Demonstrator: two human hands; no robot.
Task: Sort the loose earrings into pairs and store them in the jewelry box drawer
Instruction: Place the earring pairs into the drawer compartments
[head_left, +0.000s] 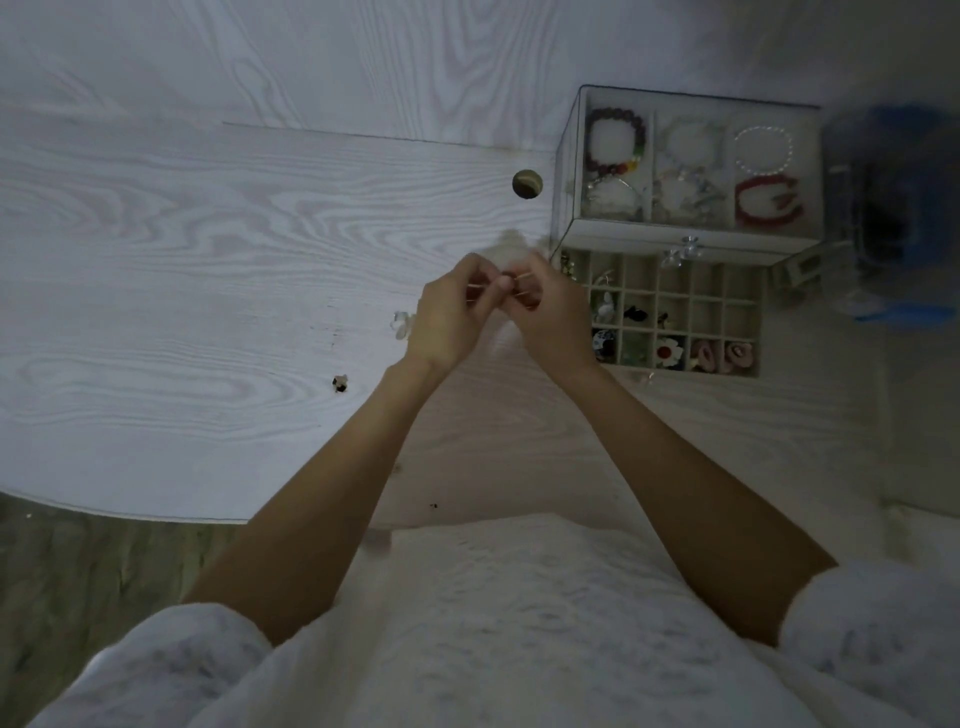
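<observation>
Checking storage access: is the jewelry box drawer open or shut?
Open. The drawer is pulled out toward the person from under the jewelry box, its grid of compartments exposed, several holding earrings.

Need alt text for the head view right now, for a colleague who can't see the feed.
Both hands, left hand and right hand, pinch a small earring together above the white table. To the right, the jewelry box has its compartment drawer pulled open; two loose pieces lie left.
</observation>
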